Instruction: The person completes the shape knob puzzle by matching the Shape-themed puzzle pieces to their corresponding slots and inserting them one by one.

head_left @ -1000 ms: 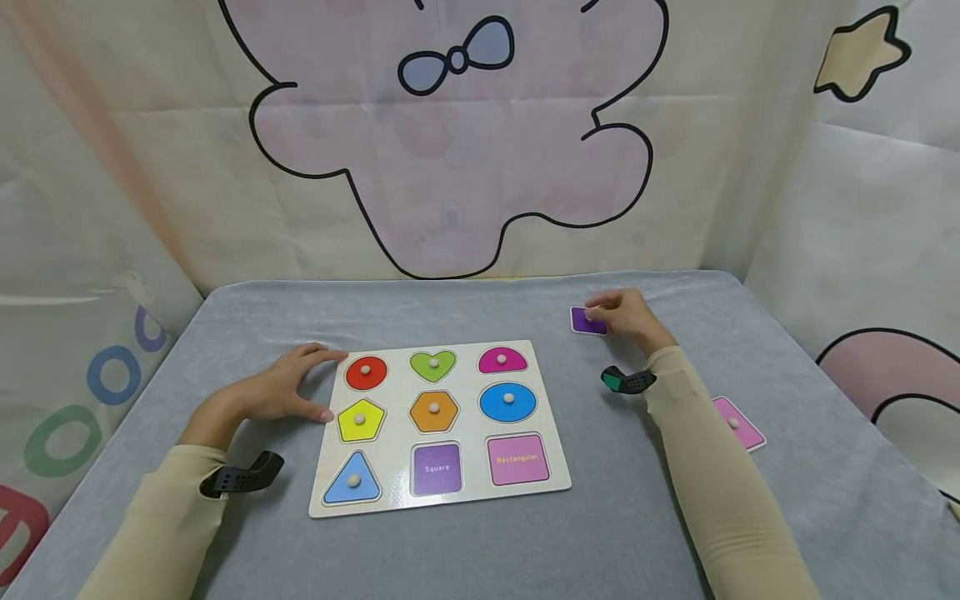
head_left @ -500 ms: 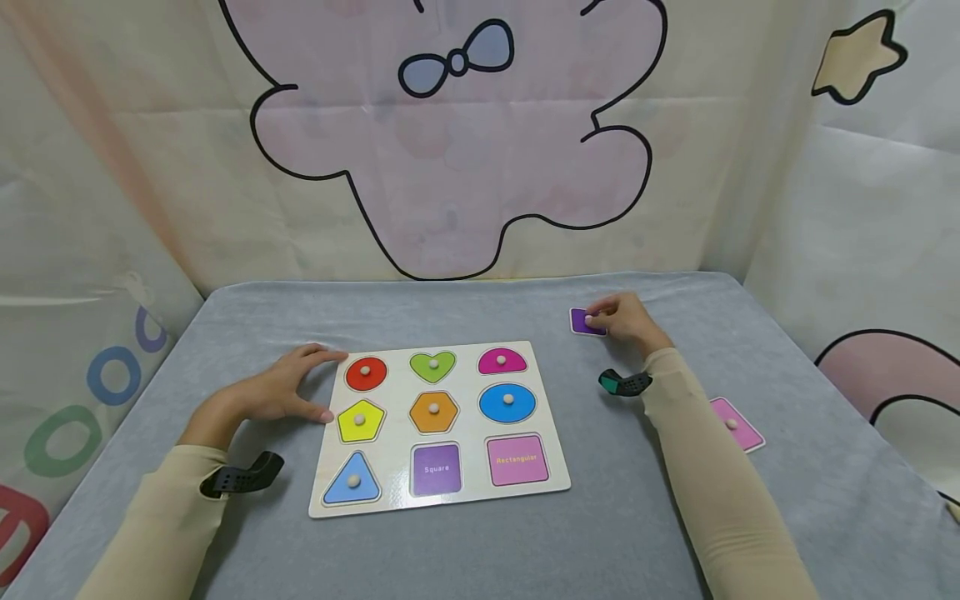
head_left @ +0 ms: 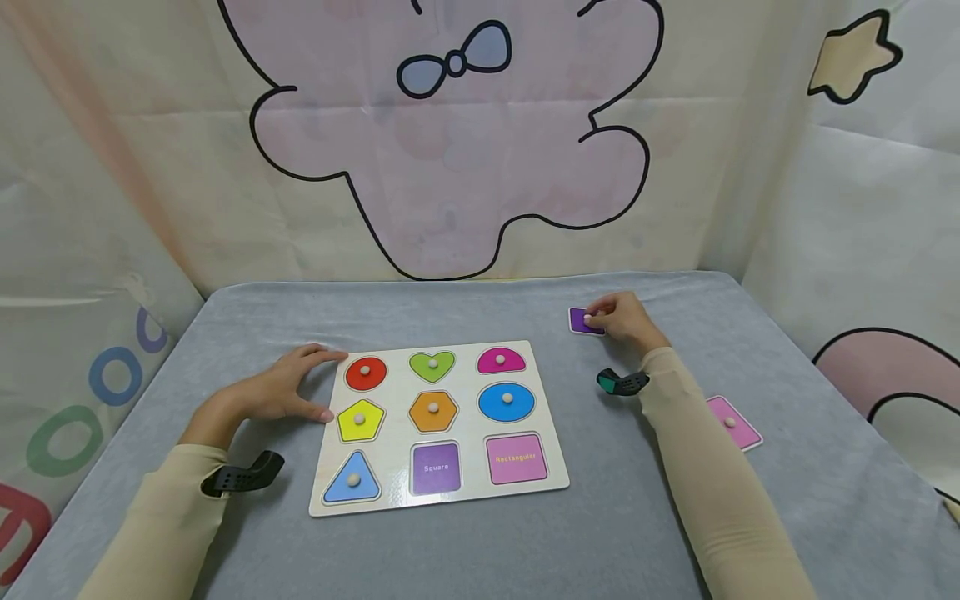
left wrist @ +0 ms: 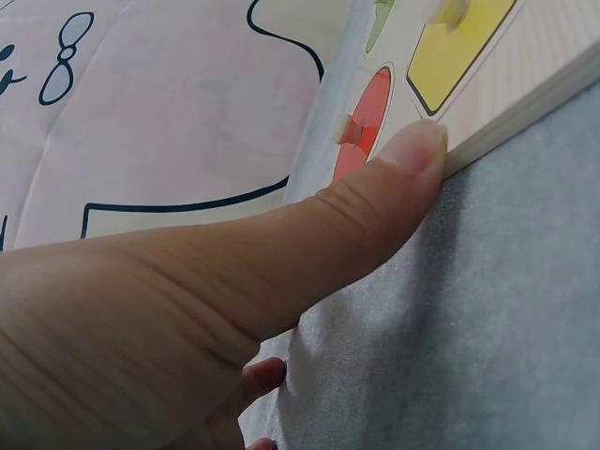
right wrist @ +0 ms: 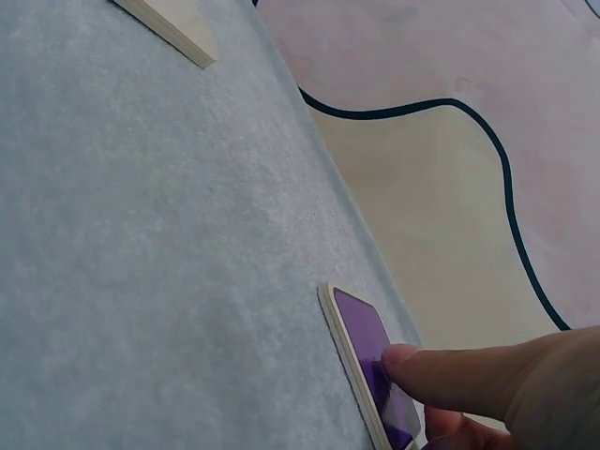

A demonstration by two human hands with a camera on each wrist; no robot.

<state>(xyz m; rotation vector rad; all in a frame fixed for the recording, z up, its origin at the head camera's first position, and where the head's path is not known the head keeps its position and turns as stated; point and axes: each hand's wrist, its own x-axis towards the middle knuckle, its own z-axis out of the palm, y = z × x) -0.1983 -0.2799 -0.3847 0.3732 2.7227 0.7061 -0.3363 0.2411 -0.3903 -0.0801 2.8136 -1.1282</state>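
Observation:
A wooden shape puzzle board [head_left: 465, 425] lies on the cloth. My left hand [head_left: 273, 387] touches its left side with spread fingers. In the left wrist view the thumb [left wrist: 412, 155] rests at the board edge near the yellow pentagon [left wrist: 459, 47]. At the far right of the board, my right hand [head_left: 630, 321] pinches the knob of a purple square puzzle piece [head_left: 577, 320], which lies flat on the cloth. The right wrist view shows the thumb on this purple piece [right wrist: 361, 323]; its knob is hidden there. The square recess [head_left: 437, 479] and rectangular recess [head_left: 517, 468] show printed words.
Knobbed pieces sit in the other recesses, among them a blue triangle [head_left: 352, 492] and an orange hexagon [head_left: 432, 421]. A pink rectangular piece [head_left: 735, 423] lies beside the right forearm. Grey cloth [head_left: 450, 558] covers the table, and a printed curtain [head_left: 450, 192] hangs behind.
The right hand's fingers have come in closer around the knob of the purple piece. The left hand and the board stay where they were.

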